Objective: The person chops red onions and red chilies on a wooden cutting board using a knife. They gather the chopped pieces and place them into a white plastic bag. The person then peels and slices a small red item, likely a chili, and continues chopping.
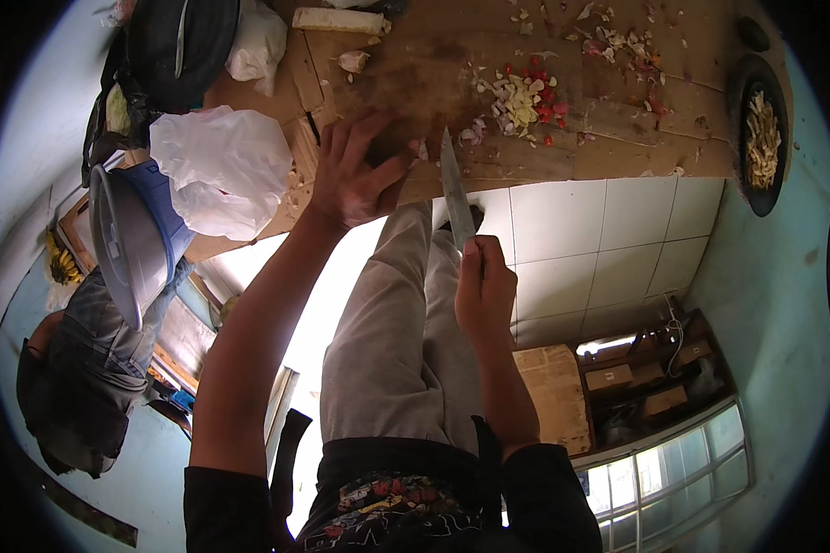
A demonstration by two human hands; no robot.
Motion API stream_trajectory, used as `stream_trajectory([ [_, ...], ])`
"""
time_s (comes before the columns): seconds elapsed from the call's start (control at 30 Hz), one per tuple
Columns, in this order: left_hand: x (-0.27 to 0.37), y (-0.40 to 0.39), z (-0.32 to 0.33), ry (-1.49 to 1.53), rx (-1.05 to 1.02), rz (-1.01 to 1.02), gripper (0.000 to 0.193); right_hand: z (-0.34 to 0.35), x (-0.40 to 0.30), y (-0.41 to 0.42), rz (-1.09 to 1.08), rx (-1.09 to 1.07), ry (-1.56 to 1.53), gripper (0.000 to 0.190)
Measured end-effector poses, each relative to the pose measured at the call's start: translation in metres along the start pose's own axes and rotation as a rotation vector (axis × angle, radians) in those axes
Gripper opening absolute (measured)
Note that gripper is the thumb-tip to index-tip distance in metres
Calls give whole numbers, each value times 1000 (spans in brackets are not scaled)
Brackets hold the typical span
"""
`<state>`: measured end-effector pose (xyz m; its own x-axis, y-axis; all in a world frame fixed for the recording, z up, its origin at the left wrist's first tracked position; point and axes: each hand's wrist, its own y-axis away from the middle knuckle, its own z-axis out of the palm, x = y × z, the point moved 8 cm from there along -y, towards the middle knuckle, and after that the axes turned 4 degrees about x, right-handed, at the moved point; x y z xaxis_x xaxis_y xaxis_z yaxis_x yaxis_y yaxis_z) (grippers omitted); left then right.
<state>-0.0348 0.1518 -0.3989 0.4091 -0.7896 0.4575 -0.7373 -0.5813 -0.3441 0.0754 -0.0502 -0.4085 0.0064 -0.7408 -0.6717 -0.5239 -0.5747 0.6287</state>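
Note:
My right hand [485, 283] grips the handle of a kitchen knife [458, 197], its blade pointing away from me over the table's near edge. My left hand [360, 166] rests at the board with bent fingers. A small pale pink piece [422, 150], perhaps shallot, lies at its fingertips; whether they hold it I cannot tell. Right of the blade is a heap of chopped garlic [519, 100], with cut red chilli [546, 104] along its right side and chopped shallot [474, 131] at its left. All of it lies on a stained wooden cutting board [449, 69].
Cardboard [692, 138] covers the table, strewn with peelings [622, 48]. Beyond my left hand sits a garlic bulb [353, 61]. White plastic bags [225, 169] and a blue basket [155, 200] stand left, near another person [90, 366]. A dark stone mortar [740, 131] holds pale strips at right.

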Motion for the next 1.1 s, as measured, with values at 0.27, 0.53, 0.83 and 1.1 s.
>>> stream_trajectory([
  [0.27, 0, 1, 1, -15, 11, 13, 16, -21, -55, 3, -326, 136, 263, 40],
  [0.53, -1, 2, 2, -16, 5, 15, 16, -15, -60, -2, -356, 200, 434, 42],
  [0.83, 1, -1, 2, -29, -14, 10, 21, -7, -63, -9, -265, 117, 419, 46],
  [1.1, -1, -1, 1, 33, 10, -20, 38, -34, -63, -12, -273, 129, 234, 39],
])
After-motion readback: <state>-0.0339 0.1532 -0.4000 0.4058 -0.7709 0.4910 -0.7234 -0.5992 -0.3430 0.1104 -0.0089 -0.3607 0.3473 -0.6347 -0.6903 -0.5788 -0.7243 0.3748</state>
